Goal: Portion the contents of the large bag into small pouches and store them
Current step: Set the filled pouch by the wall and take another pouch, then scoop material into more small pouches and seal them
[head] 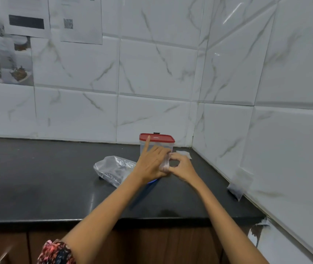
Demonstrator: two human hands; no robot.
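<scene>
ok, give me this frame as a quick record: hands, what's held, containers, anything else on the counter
left hand: grips small pouch, index finger pointing up
right hand: pinches the same pouch's edge
small pouch: clear, held upright between both hands, dark contents at bottom
large bag: clear plastic, lying on black counter, left of hands
container: clear, red lid on, behind hands
filled pouch: leaning on right wall
blue object: under hands, mostly hidden
</scene>
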